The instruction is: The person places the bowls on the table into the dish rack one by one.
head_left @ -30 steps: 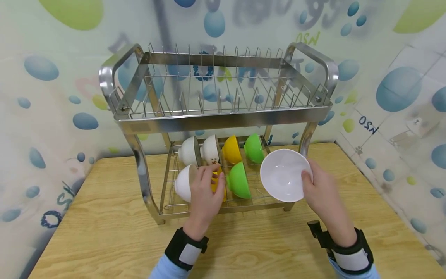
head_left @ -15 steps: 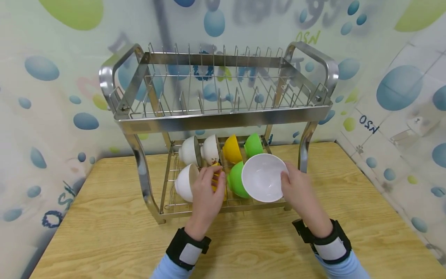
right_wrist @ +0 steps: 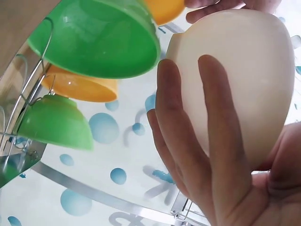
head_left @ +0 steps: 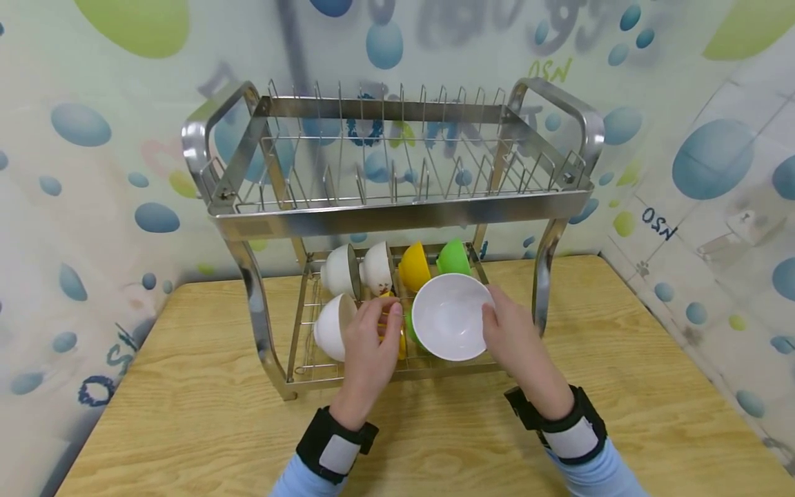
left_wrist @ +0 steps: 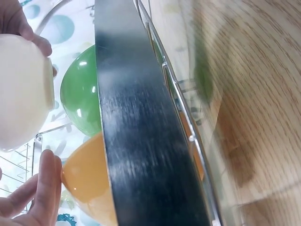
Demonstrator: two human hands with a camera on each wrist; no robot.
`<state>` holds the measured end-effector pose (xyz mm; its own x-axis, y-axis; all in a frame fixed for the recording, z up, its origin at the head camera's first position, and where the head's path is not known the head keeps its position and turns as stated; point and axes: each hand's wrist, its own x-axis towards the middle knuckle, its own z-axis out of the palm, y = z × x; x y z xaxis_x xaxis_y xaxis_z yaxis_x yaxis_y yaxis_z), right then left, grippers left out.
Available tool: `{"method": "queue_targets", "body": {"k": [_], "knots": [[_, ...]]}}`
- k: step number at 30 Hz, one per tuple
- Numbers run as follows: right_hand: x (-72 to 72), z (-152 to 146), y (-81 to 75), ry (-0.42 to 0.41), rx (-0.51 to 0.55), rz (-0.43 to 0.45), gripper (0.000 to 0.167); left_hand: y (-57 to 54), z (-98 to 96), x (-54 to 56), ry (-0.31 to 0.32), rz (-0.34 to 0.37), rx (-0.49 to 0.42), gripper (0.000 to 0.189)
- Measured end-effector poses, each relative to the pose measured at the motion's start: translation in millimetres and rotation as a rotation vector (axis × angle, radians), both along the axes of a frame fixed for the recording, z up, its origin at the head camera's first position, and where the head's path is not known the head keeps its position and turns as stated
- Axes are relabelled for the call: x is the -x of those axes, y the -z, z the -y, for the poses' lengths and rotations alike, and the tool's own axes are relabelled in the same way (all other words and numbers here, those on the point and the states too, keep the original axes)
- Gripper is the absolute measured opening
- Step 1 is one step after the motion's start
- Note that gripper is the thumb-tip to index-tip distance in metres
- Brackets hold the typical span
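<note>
My right hand (head_left: 512, 342) grips a white bowl (head_left: 450, 319) by its right side, thumb at the rim and fingers spread over the outside. The bowl's inside faces the head camera. It overlaps a green bowl (right_wrist: 101, 40) in the front row of the rack, mostly hidden in the head view. My left hand (head_left: 370, 348) is at a yellow bowl (left_wrist: 89, 176) in that same row, its extended fingers (left_wrist: 48, 176) right at the bowl's base. Left of this hand, a white bowl (head_left: 330, 330) rests on its side.
A two-tier metal dish rack (head_left: 397, 214) stands on the wooden table (head_left: 205, 414) against a patterned wall. In the lower back row are a grey-white bowl (head_left: 338, 271), a speckled white bowl (head_left: 375, 268), a yellow bowl (head_left: 413, 268) and a green bowl (head_left: 453, 258).
My right hand has moved left with the white bowl, from the rack's right end to in front of the front green bowl. The left hand has stayed nearly still by the yellow bowl.
</note>
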<state>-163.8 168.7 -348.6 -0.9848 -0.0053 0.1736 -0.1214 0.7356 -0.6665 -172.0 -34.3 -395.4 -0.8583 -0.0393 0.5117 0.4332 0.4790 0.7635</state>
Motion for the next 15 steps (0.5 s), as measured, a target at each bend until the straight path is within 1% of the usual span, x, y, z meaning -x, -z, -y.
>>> {"method": "queue_targets", "body": {"k": [3,5,8,10,12,15], "knots": [[-0.3,4.5,-1.6,-0.009,0.025,0.014,0.036,-0.4,-0.1,0.3,0.012,0.005,-0.015,0.035],[0.0,8.0,-2.9,-0.013,0.036,0.017,0.037,-2.6,-0.4,0.0,0.028,0.012,-0.034,0.038],[0.9,13.0,-5.3,-0.024,0.048,0.026,0.037,-4.8,-0.2,-0.3,0.064,0.021,-0.068,0.039],[0.8,16.0,-6.6,-0.033,0.046,0.032,0.038,-6.0,0.3,-1.1,0.088,0.04,-0.093,0.038],[0.3,19.4,-6.9,-0.045,0.052,0.052,0.038,-5.4,1.4,-1.9,0.12,0.091,-0.13,0.04],[-1.2,24.3,-6.9,-0.056,0.05,0.069,0.038,-6.3,2.4,-3.6,0.155,0.2,-0.195,0.045]]}}
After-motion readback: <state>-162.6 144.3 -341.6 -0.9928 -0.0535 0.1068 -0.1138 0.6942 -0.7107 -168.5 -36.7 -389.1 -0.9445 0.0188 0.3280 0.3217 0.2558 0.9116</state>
